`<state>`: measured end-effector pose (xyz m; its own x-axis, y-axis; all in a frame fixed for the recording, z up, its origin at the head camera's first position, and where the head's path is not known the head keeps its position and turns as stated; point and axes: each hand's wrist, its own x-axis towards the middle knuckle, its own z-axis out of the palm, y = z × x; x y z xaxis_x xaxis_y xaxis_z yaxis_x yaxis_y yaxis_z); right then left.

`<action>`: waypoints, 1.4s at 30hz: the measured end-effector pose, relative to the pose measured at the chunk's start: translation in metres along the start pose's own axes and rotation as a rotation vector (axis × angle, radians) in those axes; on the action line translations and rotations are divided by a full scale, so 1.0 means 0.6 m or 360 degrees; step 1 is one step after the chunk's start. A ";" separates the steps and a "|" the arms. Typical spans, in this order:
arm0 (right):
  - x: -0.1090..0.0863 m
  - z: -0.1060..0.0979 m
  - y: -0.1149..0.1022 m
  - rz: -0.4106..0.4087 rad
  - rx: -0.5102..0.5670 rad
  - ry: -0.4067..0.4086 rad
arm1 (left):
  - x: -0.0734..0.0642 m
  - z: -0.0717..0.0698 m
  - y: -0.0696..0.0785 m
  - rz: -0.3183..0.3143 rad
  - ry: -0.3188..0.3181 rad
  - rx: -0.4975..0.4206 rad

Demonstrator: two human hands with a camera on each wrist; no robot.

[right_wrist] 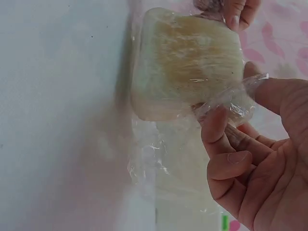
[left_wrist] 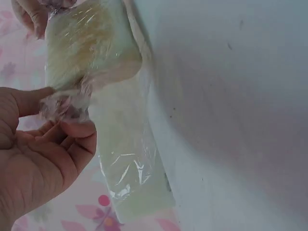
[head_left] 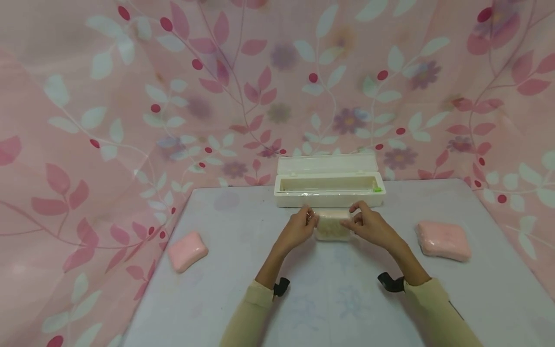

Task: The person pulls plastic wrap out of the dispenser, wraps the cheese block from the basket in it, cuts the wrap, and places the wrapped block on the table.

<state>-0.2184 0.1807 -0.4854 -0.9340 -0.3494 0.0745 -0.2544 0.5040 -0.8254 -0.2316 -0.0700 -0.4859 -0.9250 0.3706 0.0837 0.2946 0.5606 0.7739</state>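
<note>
A pale, rounded-corner box with a brownish middle, covered in clear plastic wrap, is held between the two hands in front of a long white dispenser. At its left side my left hand pinches a bunched, crinkled end of the plastic wrap between thumb and fingers. My right hand pinches the plastic wrap at the opposite side, pulling a loose flap away from the box. Shiny creases run across the box's face in the right wrist view.
Behind the hands stands the white plastic-wrap dispenser, lid raised, with a green piece at its right end. One pink wrapped block lies left, another pink wrapped block right. A floral curtain hangs behind the table.
</note>
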 end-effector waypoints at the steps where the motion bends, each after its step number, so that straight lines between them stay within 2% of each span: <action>1: 0.004 0.002 0.002 0.0006 -0.0001 0.0017 | 0.005 0.002 -0.002 -0.0002 0.0042 0.0012; 5: 0.022 0.006 0.013 0.0071 -0.0009 0.0131 | 0.024 0.011 -0.006 0.0026 0.0201 0.0040; 9: 0.037 0.012 0.026 0.0130 -0.0026 0.0286 | 0.041 0.020 -0.009 -0.0001 0.0300 0.0059; 15: 0.056 0.032 0.046 0.0154 0.0029 0.0565 | 0.063 0.033 -0.019 -0.0061 0.0344 0.0059; 19: 0.065 0.048 0.054 0.0174 0.0121 0.0659 | 0.072 0.038 -0.028 -0.0073 0.0359 0.0066; 28: 0.068 0.052 0.064 0.0218 0.0061 0.0635 | 0.080 0.045 -0.036 -0.0093 0.0348 0.0048; 33: 0.069 0.055 0.071 0.0270 0.0064 0.0599 | 0.082 0.049 -0.039 -0.0148 0.0334 0.0044; 37: 0.062 0.049 0.060 0.0282 0.0046 0.0500 | 0.082 0.046 -0.040 -0.0188 0.0318 0.0093; 40: 0.051 0.030 0.049 0.0240 0.0063 0.0346 | 0.080 0.042 -0.039 -0.0180 0.0313 0.0132; 42: 0.043 0.013 0.047 0.0199 0.0047 0.0334 | 0.079 0.039 -0.038 -0.0161 0.0306 0.0133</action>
<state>-0.2476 0.1799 -0.5108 -0.9902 -0.1122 0.0828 -0.1288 0.5085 -0.8514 -0.2765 -0.0477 -0.5143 -0.9771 0.1662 0.1326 0.2097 0.6502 0.7302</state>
